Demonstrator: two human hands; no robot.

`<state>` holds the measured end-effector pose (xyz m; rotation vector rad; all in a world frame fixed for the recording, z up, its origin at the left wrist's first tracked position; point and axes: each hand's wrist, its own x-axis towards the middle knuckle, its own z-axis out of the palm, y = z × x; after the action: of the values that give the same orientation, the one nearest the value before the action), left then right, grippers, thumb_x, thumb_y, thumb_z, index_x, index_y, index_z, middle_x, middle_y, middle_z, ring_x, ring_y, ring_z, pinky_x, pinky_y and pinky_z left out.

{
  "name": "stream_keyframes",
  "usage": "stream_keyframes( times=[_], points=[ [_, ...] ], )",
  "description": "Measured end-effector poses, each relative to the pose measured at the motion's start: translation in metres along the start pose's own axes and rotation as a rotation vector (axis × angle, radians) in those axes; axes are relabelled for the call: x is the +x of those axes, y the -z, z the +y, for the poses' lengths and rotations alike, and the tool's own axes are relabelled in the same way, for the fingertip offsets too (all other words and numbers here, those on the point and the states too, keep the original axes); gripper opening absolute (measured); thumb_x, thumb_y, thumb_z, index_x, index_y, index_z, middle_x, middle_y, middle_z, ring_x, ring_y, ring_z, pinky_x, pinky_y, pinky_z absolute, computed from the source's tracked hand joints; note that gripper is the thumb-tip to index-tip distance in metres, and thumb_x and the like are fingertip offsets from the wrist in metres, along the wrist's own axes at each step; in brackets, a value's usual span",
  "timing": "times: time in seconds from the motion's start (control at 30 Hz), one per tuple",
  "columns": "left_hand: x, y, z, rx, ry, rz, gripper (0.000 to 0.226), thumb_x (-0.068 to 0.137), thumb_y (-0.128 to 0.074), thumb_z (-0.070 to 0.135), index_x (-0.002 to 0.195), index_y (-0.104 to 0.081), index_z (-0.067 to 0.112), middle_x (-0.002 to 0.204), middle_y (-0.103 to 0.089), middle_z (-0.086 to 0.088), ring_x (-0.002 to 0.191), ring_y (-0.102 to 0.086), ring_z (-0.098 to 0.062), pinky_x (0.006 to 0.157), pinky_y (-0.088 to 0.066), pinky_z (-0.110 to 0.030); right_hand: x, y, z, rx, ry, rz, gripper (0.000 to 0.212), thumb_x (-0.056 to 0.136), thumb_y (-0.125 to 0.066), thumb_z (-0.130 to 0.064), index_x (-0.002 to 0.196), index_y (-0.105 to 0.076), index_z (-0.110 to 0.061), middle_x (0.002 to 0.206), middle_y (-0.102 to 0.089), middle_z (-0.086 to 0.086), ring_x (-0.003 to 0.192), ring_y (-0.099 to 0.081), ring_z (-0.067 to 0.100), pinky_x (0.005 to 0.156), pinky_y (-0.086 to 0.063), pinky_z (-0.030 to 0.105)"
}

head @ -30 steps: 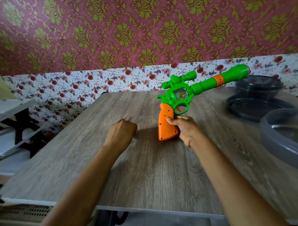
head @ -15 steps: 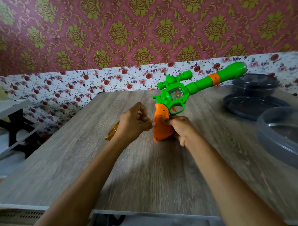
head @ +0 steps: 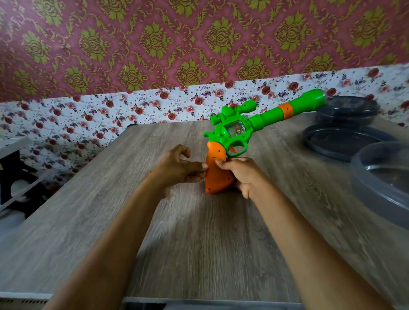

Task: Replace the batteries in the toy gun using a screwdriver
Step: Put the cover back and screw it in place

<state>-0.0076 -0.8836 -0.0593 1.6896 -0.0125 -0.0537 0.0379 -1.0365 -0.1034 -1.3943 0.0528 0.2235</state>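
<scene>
The toy gun [head: 235, 133] is green with an orange grip [head: 215, 175], and its barrel points up and to the right over the wooden table [head: 201, 236]. My right hand [head: 243, 176] grips the orange grip from the right and holds it butt-down on the table. My left hand [head: 178, 167] is closed against the grip's left side, fingertips touching it. A small yellow tip of the screwdriver [head: 150, 172] shows behind the left wrist; the rest of the screwdriver is hidden inside that hand.
Dark round plastic containers [head: 350, 112] and a flat lid [head: 344, 140] stand at the far right of the table. A large grey round lid [head: 385, 185] lies at the right edge. A white shelf [head: 8, 147] stands to the left, with the patterned wall behind.
My left hand lifted off the table with the yellow screwdriver and moved right until it touched the orange grip. The right hand kept hold of the gun, which shifted slightly left.
</scene>
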Motion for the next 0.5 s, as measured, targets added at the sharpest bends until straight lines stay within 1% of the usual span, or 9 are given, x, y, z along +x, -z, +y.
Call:
stream_keyframes(
  times=[0.13, 0.23, 0.3, 0.33, 0.4, 0.47, 0.5],
  points=[
    [0.001, -0.001, -0.001, 0.010, 0.045, -0.004, 0.034, 0.080, -0.069, 0.000, 0.094, -0.041, 0.013, 0.076, -0.065, -0.013, 0.056, -0.066, -0.012, 0.056, -0.057, -0.021, -0.002, 0.000, -0.001, -0.030, -0.011, 0.001, 0.017, 0.066, -0.076, -0.021, 0.080, -0.067, -0.019, 0.122, -0.063, 0.011, 0.119, -0.054, 0.027, 0.105, -0.038, 0.051],
    [0.002, -0.003, -0.002, 0.016, 0.050, 0.006, 0.035, 0.080, -0.069, 0.001, 0.097, -0.040, 0.011, 0.074, -0.064, -0.013, 0.053, -0.065, -0.011, 0.056, -0.056, -0.022, -0.001, 0.000, -0.001, -0.026, -0.017, -0.003, 0.022, 0.060, -0.077, -0.022, 0.080, -0.068, -0.018, 0.118, -0.065, 0.011, 0.116, -0.056, 0.027, 0.105, -0.039, 0.049],
    [0.002, -0.004, -0.002, 0.038, 0.054, 0.010, 0.036, 0.081, -0.069, 0.003, 0.099, -0.040, 0.011, 0.072, -0.063, -0.011, 0.053, -0.062, -0.013, 0.057, -0.054, -0.022, 0.000, 0.000, -0.001, -0.028, -0.019, -0.011, 0.025, 0.060, -0.077, -0.023, 0.083, -0.068, -0.018, 0.117, -0.065, 0.011, 0.114, -0.057, 0.027, 0.105, -0.040, 0.049],
    [0.002, -0.004, -0.003, 0.059, 0.052, 0.013, 0.036, 0.081, -0.070, 0.005, 0.099, -0.040, 0.011, 0.071, -0.063, -0.011, 0.054, -0.060, -0.013, 0.056, -0.053, -0.022, 0.000, 0.001, 0.000, -0.029, -0.023, -0.010, 0.028, 0.060, -0.077, -0.023, 0.087, -0.069, -0.017, 0.117, -0.065, 0.011, 0.114, -0.057, 0.027, 0.104, -0.040, 0.049],
    [0.001, -0.003, -0.006, 0.100, 0.040, 0.022, 0.036, 0.080, -0.072, 0.010, 0.099, -0.041, 0.011, 0.071, -0.063, -0.011, 0.051, -0.058, -0.010, 0.050, -0.050, -0.020, 0.000, 0.001, -0.001, -0.010, -0.027, -0.003, 0.040, 0.063, -0.077, -0.020, 0.102, -0.067, -0.013, 0.119, -0.064, 0.013, 0.115, -0.057, 0.028, 0.104, -0.040, 0.050],
    [0.001, -0.003, -0.011, 0.134, 0.012, 0.037, 0.034, 0.078, -0.073, 0.015, 0.094, -0.043, 0.012, 0.068, -0.061, -0.009, 0.045, -0.056, -0.005, 0.044, -0.046, -0.018, -0.001, 0.002, -0.002, 0.017, -0.037, 0.000, 0.044, 0.072, -0.073, -0.013, 0.115, -0.062, -0.008, 0.122, -0.062, 0.015, 0.114, -0.057, 0.028, 0.103, -0.042, 0.050],
    [0.002, -0.004, -0.012, 0.150, -0.013, 0.051, 0.032, 0.079, -0.073, 0.017, 0.091, -0.044, 0.012, 0.066, -0.060, -0.008, 0.044, -0.056, -0.005, 0.044, -0.045, -0.018, -0.001, 0.002, -0.002, 0.029, -0.048, 0.002, 0.045, 0.075, -0.072, -0.011, 0.118, -0.060, -0.007, 0.123, -0.062, 0.015, 0.114, -0.058, 0.028, 0.102, -0.042, 0.050]
  ],
)
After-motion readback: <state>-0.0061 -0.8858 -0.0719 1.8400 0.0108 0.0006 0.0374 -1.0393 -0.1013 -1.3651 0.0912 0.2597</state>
